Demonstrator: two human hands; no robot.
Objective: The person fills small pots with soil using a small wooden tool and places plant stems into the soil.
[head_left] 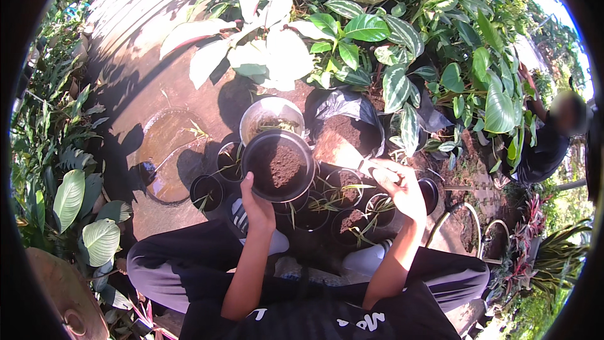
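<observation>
My left hand (pixel 257 204) is closed on the side of a round black plant pot (pixel 247 167), with its thumb at the rim. Dark brown soil (pixel 284 165) lies inside the pot. My right hand (pixel 397 184) grips the handle of a trowel (pixel 338 150), whose blade points left, close to the pot's right side. Behind the blade stands an open black plastic bag (pixel 376 127) of brown soil. A pale round bowl (pixel 253 118) with plant bits in it sits just beyond the held pot.
Several small black pots with soil and thin green seedlings, one a soil-filled pot (pixel 345 223), crowd the ground between my feet. A round lid-like disc (pixel 165 179) lies left. Leafy plants (pixel 368 31) border the far side. A person (pixel 541 151) is at the right, beyond a hose (pixel 450 214).
</observation>
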